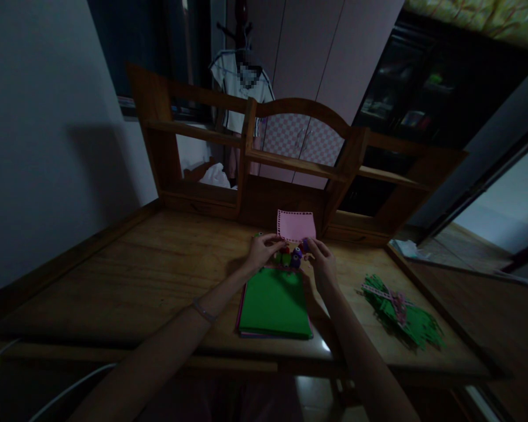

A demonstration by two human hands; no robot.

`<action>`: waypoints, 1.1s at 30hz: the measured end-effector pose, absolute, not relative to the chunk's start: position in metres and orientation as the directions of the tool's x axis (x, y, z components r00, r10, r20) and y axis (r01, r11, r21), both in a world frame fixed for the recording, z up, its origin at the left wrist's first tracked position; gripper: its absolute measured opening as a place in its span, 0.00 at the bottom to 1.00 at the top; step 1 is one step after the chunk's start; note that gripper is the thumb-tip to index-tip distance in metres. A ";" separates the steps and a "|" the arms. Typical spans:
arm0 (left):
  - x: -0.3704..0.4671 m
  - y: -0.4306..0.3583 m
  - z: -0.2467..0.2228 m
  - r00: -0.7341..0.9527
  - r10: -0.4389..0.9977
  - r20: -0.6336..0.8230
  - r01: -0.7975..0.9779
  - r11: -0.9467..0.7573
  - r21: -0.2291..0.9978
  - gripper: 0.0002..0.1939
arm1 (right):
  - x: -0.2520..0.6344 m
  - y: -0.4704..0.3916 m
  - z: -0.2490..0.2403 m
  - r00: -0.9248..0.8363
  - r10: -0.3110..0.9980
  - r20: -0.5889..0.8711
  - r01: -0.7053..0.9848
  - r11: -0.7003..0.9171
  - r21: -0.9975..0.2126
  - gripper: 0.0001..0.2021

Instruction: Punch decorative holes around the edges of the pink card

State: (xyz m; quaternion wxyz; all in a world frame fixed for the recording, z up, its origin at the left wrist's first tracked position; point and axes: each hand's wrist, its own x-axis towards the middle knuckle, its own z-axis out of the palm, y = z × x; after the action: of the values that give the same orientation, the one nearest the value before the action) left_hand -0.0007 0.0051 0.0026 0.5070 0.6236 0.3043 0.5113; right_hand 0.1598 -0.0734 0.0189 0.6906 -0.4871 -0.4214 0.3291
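My left hand (262, 251) is closed in a pinch at the lower left corner of a pink sheet (296, 225) with a row of punched holes along its edges. What its fingertips hold is too small to make out. Opposite it, my right hand (322, 261) pinches a small purple piece (306, 244). Between the hands stand small toy-like figures, a red and green one (284, 257) and a purple one (296, 258) with an eye-like spot. Just in front of them lies a stack of sheets with green paper (275, 302) on top.
On the right of the wooden desk (167, 269) lies a heap of green paper strips (416, 322) with pink scraps. A wooden shelf unit (297, 105) rises along the back edge. A white cable (77, 384) hangs at the front left.
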 end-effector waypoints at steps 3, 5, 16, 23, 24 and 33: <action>-0.001 0.005 0.003 0.268 0.893 0.362 -0.132 -0.338 0.932 0.15 | 0.160 -0.074 0.018 0.420 0.867 0.268 -0.042 0.313 -0.949 0.16; 0.000 0.005 0.003 0.261 0.887 0.381 -0.126 -0.360 0.924 0.15 | 0.161 -0.074 0.018 0.417 0.868 0.270 -0.040 0.314 -0.948 0.17; -0.002 0.004 0.001 0.211 0.838 0.504 -0.038 -0.508 0.861 0.15 | 0.165 -0.071 0.014 0.388 0.894 0.225 -0.079 0.275 -0.958 0.17; -0.004 0.001 0.003 0.203 0.847 0.491 0.020 -0.505 0.863 0.15 | 0.165 -0.070 0.016 0.518 0.840 0.163 -0.035 0.211 -0.977 0.22; -0.004 0.001 0.004 0.200 0.847 0.493 0.013 -0.505 0.863 0.15 | 0.166 -0.070 0.016 0.540 0.827 0.155 -0.040 0.210 -0.977 0.22; -0.003 -0.006 0.008 0.231 0.797 0.558 0.025 -0.578 0.816 0.11 | 0.177 -0.074 0.016 0.629 0.716 0.302 0.045 0.354 -0.934 0.16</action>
State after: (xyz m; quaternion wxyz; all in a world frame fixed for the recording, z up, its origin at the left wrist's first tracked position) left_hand -0.0032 -0.0057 0.0078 0.3535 0.7004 0.2933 0.5463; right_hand 0.1766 -0.0736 0.0157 0.7373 -0.5206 -0.3654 0.2276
